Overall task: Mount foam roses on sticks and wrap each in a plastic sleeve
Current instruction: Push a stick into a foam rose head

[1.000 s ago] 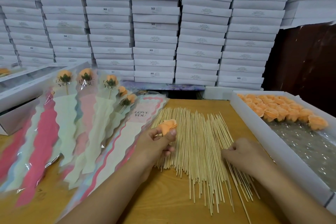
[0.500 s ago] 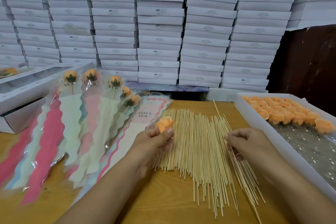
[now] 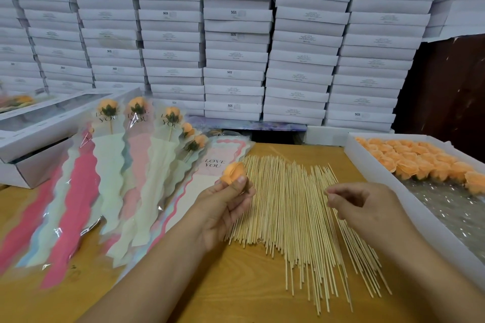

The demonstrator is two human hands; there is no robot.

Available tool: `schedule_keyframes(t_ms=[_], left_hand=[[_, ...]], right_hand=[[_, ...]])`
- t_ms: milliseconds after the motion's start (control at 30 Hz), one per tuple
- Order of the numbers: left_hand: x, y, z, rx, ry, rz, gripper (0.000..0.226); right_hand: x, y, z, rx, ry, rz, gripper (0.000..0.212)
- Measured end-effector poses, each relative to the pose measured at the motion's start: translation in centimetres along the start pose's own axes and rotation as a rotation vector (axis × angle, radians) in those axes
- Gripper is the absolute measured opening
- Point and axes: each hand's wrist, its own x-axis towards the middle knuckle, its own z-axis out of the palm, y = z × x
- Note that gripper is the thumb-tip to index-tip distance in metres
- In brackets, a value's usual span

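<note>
Finished roses [image 3: 136, 123]: several already on sticks and sleeved, fanned at the far left of the surface [image 3: 236, 296], out of the working area.
Empty sleeves [image 3: 210, 165]: a "LOVE YOU" stack just left of the hands, likely kept close for the wrapping step.
Left hand [image 3: 225, 207]: fingers and thumb clamped round one foam rose [image 3: 234, 172], raised above the sticks; its underside seems turned toward the other hand, probably to take a stick.
Stick pile [image 3: 294, 217]: spread flat in the centre, so single sticks can be picked off.
Right hand [image 3: 367, 204]: fingertips pinched together above the pile; whether a stick is between them, I cannot tell.
Loose roses [image 3: 420, 162]: packed in the white tray [image 3: 372, 178] at right, within reach.
</note>
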Motion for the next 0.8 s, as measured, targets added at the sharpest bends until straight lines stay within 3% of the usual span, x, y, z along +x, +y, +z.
schedule_keyframes(t_ms=[167,333,800], left_hand=[[0.0,0.6,0.2,-0.186,0.011,0.003,0.029],[0.0,1.0,0.3,-0.275,0.044,0.043,0.044],[0.0,0.8,0.1,-0.206,0.054,0.051,0.043]], right_hand=[[-0.8,0.4,1.1,-0.143,-0.139,-0.072,0.029],[-0.9,1.0,1.8,-0.208,-0.177,-0.086,0.017],[-1.0,1.1,1.8,-0.224,-0.176,-0.116,0.017]])
